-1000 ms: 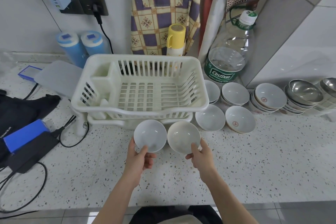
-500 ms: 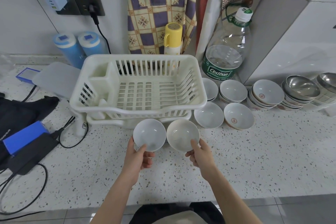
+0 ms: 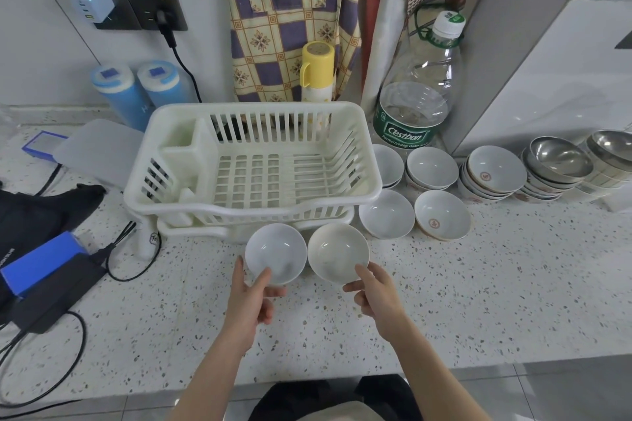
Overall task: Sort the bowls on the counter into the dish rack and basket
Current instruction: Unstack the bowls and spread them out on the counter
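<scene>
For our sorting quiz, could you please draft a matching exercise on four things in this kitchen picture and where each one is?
Things:
1. greyish-white bowl
2. cream bowl
3. steel bowls
4. yellow-capped flask

Places:
A. behind the dish rack
B. in the right hand
C. far right of the counter
D. in the left hand

Pairs: 1-D, 2-B, 3-C, 4-A

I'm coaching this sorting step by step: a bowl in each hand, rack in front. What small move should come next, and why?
Probably lift both bowls forward over the near rim of the white dish rack and set them inside. The left hand pinches the white bowl, the right hand pinches the cream bowl; both sit just short of the rack, which holds no bowls yet.
</scene>
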Demonstrator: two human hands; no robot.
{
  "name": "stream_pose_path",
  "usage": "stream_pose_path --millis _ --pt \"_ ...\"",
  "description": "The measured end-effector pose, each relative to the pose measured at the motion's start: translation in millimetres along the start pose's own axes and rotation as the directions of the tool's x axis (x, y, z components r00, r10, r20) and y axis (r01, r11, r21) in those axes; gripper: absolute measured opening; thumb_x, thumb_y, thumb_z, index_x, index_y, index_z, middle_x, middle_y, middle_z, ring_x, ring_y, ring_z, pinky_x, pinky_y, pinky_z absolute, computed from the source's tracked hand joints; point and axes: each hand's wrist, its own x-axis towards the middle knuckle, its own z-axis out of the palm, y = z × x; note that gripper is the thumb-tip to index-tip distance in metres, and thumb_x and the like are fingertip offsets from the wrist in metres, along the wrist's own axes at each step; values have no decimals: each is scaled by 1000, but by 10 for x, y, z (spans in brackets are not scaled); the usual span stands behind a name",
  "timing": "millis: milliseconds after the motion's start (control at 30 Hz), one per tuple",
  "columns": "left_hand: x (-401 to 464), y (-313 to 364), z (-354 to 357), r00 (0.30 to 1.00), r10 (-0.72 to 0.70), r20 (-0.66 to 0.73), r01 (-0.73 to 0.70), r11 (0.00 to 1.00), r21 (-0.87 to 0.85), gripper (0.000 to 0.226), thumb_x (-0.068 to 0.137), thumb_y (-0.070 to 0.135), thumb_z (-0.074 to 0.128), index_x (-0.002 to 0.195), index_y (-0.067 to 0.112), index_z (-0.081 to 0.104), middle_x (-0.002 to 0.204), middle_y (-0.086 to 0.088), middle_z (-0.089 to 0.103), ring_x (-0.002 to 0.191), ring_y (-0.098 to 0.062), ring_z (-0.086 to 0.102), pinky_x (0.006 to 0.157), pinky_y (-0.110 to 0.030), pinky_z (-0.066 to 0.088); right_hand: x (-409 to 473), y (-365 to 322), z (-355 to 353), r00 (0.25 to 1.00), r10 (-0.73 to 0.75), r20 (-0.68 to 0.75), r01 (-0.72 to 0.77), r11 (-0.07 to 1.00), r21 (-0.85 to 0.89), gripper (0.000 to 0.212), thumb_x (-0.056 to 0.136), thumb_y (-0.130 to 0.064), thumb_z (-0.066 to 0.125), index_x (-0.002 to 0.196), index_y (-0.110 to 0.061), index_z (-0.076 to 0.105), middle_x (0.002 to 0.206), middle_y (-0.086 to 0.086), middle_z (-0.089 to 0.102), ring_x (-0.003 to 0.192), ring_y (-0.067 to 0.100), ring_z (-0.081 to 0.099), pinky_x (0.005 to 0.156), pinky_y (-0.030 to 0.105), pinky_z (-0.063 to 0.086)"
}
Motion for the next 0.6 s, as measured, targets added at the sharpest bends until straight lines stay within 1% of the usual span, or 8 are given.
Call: stream_pose_path --millis 67,133,200,300,367,433,500,600 --pt "-26 -29 6 997 -1 -77 4 999 32 70 97 31 58 154 36 18 72 -15 75 32 -11 33 33 -21 28 -12 -22 -56 1000 0 -10 0 1000 -10 33 98 -27 54 129 -20 50 68 5 72 40 8 44 36 19 31" --pt "-71 -48 30 988 26 -154 -19 999 43 63 97 30 58 151 33 25 66 -12 73 31 -9 30 32 -19 26 -28 -50 -136 1000 -8 -29 8 1000 -29 32 97 -29 56 128 -25 48 71 6 73 41 7 45 37 19 33" --pt "-148 -31 79 972 93 -215 -82 995 60 47 97 29 58 139 35 39 62 -10 72 31 -9 32 32 -21 28 -47 -88 -240 998 -29 -49 26 998 -52 28 96 -31 57 123 -26 50 74 6 73 42 7 43 38 19 33" --pt "-284 27 227 948 204 -244 -183 978 104 20 97 29 57 115 37 54 59 -8 69 32 -9 35 33 -20 32 -70 -173 -437 993 -84 -89 74 991 -111 18 95 -31 57 108 -20 63 69 4 72 45 9 41 41 19 34" --pt "-365 89 404 939 266 -217 -238 960 148 10 97 30 57 105 35 59 57 -6 68 32 -9 36 33 -20 33 -83 -262 -597 987 -124 -104 110 985 -131 19 95 -31 57 98 -17 69 63 3 71 45 9 41 42 19 36" --pt "-438 153 646 943 299 -147 -271 945 185 7 97 32 58 100 30 64 56 -5 67 32 -9 37 34 -19 34 -91 -371 -771 981 -160 -110 145 980 -136 20 94 -32 57 92 -18 70 63 3 71 43 7 41 44 19 37" --pt "-498 210 944 957 285 -60 -271 946 179 12 95 34 59 94 26 68 55 -4 64 33 -8 35 35 -19 31 -75 -492 -976 974 -189 -127 173 977 -126 18 93 -32 58 91 -20 70 66 3 72 42 6 40 47 21 37" --pt "-543 306 1457 969 240 56 -246 958 147 14 93 38 60 87 31 71 56 -3 64 35 -8 32 36 -19 29 3 -686 -1317 962 -218 -164 206 975 -88 16 92 -30 58 89 -20 70 69 2 72 44 8 39 46 21 36"
